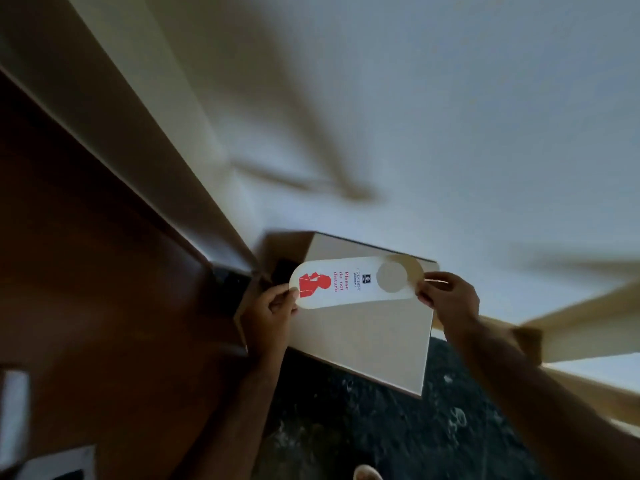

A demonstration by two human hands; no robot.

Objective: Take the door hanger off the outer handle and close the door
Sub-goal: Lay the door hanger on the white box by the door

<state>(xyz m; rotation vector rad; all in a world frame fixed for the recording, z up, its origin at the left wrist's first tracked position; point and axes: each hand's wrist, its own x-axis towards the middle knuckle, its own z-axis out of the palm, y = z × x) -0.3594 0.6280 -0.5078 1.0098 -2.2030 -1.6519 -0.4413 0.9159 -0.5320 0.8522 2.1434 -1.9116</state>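
Note:
A white door hanger (349,284) with a red figure and the words "Please do not disturb" lies sideways between my two hands, free of any handle. My left hand (270,315) pinches its rounded end by the red figure. My right hand (446,299) pinches the end with the round hole. The dark brown wooden door (86,271) fills the left of the view. Its handle is not visible.
A pale wall (415,116) with beige streaks of blur spans the top and right. Below the hanger sits a pale square panel (374,341) over a dark speckled floor (363,427). The tip of a shoe (367,474) shows at the bottom edge.

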